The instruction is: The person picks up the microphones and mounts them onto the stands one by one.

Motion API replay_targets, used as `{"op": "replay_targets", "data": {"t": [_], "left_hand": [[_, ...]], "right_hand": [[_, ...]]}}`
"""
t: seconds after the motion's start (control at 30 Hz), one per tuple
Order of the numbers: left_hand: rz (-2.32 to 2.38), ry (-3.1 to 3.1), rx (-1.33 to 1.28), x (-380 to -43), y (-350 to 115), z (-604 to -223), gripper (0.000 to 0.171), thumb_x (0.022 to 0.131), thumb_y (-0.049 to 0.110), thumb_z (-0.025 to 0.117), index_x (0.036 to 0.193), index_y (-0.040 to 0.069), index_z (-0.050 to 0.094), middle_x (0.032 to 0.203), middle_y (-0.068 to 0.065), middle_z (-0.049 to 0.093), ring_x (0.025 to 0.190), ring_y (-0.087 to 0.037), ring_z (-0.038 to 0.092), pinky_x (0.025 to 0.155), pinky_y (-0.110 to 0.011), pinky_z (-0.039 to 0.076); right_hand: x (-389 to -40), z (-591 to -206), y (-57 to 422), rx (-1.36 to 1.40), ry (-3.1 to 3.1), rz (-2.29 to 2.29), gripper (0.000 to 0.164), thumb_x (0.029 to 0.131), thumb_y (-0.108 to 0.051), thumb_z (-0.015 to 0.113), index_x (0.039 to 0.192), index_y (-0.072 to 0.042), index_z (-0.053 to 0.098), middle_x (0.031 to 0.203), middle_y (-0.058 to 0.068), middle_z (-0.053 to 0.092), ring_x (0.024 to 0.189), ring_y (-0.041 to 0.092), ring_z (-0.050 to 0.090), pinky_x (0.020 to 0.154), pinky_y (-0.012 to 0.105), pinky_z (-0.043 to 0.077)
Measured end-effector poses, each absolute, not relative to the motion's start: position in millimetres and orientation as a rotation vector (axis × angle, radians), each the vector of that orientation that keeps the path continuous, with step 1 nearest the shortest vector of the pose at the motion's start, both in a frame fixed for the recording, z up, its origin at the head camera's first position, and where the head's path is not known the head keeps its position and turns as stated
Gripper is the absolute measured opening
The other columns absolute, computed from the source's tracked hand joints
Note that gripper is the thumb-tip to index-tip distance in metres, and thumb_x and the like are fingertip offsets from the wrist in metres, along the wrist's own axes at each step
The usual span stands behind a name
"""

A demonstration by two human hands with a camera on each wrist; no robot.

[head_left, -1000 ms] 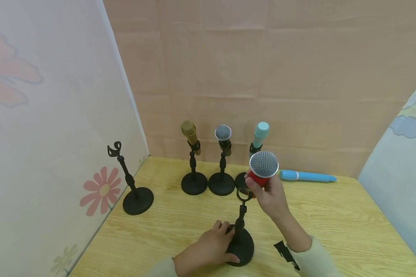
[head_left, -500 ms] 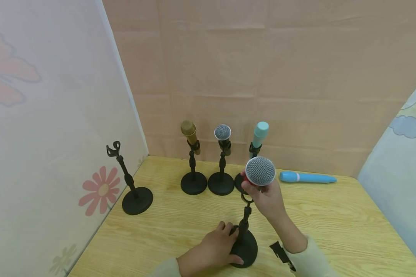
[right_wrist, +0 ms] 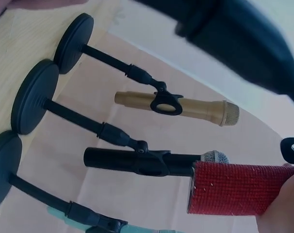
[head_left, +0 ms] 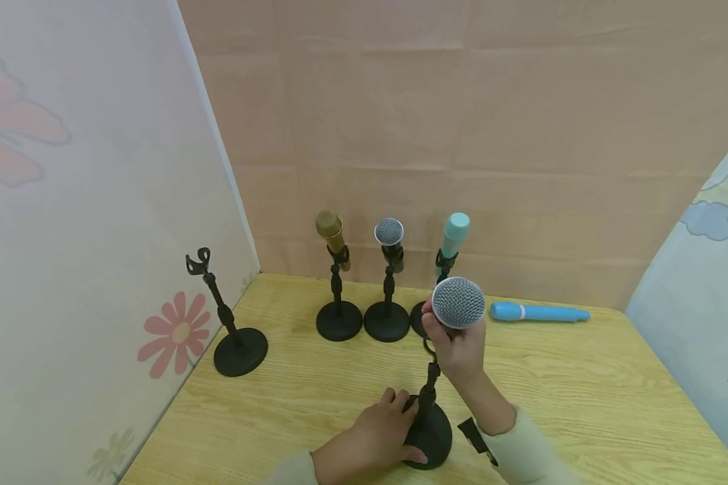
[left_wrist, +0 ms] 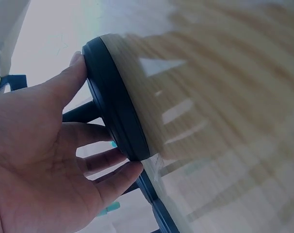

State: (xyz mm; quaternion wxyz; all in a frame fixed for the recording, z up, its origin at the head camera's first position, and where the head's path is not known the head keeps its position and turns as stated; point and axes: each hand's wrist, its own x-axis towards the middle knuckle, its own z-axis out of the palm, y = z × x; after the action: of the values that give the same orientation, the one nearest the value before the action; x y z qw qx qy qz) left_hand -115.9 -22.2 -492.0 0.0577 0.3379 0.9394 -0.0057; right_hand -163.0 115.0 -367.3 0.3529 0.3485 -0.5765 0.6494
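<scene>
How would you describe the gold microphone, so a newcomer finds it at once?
At the back of the wooden table, three black stands line up. The leftmost carries the gold microphone, gold throughout, unlike the silver-headed microphone and turquoise microphone.

One gold microphone (head_left: 330, 227), one black microphone (head_left: 389, 231) with a silver head, one mint microphone (head_left: 456, 230) and one red microphone (right_wrist: 234, 189) are making four. Three back-row stands (head_left: 387, 322), one far-left stand (head_left: 226, 315) and one front stand (head_left: 432, 438) are making five. One desk (head_left: 582, 391) is carrying one blue rod-shaped thing (head_left: 542, 312). Two hands are showing: one left hand (head_left: 381, 428), one right hand (head_left: 462, 351).
</scene>
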Motion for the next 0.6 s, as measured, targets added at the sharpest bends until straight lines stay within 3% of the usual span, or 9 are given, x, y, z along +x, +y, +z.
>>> {"op": "replay_targets", "data": {"t": [0.1,0.3,0.6], "left_hand": [[-0.058,2.844,0.999,-115,-19,-491,0.086,0.082,0.079,0.057,0.148,0.024,0.054,0.139,0.004,0.049,0.111,-0.014,0.045,0.072,-0.016,0.052],[-0.162,2.890,1.009,-112,-17,-490,0.086,0.079,0.081,0.057,0.146,0.027,0.056,0.132,0.006,0.051,0.101,-0.011,0.042,0.063,-0.014,0.048],[-0.220,2.895,1.009,-111,-15,-490,0.087,0.077,0.082,0.056,0.144,0.026,0.059,0.127,0.008,0.053,0.094,-0.009,0.039,0.059,-0.013,0.046]], "right_hand": [[-165,-365,110,0.913,-1.395,1.592,0.044,0.094,-0.026,0.074,0.097,0.015,0.057,0.093,0.000,0.068,0.075,0.007,0.058,0.064,0.014,0.049],[-173,-372,115,0.850,-1.393,1.363,0.059,0.091,-0.037,0.074,0.093,0.019,0.055,0.085,0.006,0.067,0.076,0.006,0.061,0.072,0.015,0.052],[-176,-371,118,0.840,-1.362,1.187,0.057,0.088,-0.039,0.071,0.087,0.016,0.059,0.076,0.018,0.062,0.072,0.012,0.060,0.077,0.016,0.053]]}}
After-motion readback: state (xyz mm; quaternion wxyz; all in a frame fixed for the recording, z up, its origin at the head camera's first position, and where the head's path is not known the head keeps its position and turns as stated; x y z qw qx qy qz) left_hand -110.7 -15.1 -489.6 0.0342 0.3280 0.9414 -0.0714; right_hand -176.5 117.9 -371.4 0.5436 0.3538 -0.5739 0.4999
